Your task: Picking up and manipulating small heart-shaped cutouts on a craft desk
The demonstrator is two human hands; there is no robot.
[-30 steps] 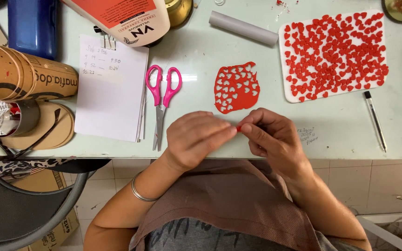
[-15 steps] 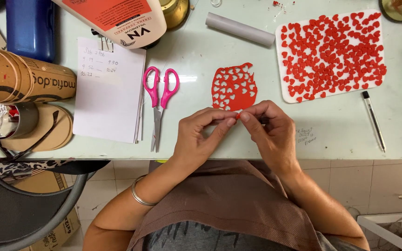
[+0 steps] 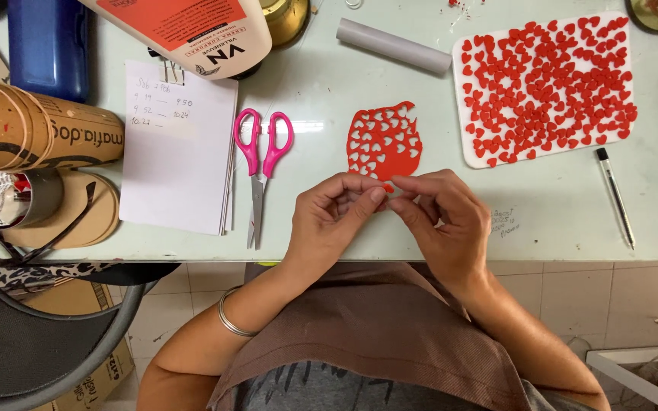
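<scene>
Red heart piece [image 3: 387, 187], tiny, sits pinched between the fingertips of our left hand [image 3: 334, 215] and right hand [image 3: 443, 221], which meet closed around it near the table [image 3: 550, 213] edge. At twelve o'clock from the fingertips lies the red sheet [image 3: 384, 142] punched with heart-shaped holes. At two o'clock a white tray [image 3: 462, 141] holds many cut red hearts. Pink scissors [image 3: 262, 164] lie at ten o'clock, beside a white notepad [image 3: 177, 164].
</scene>
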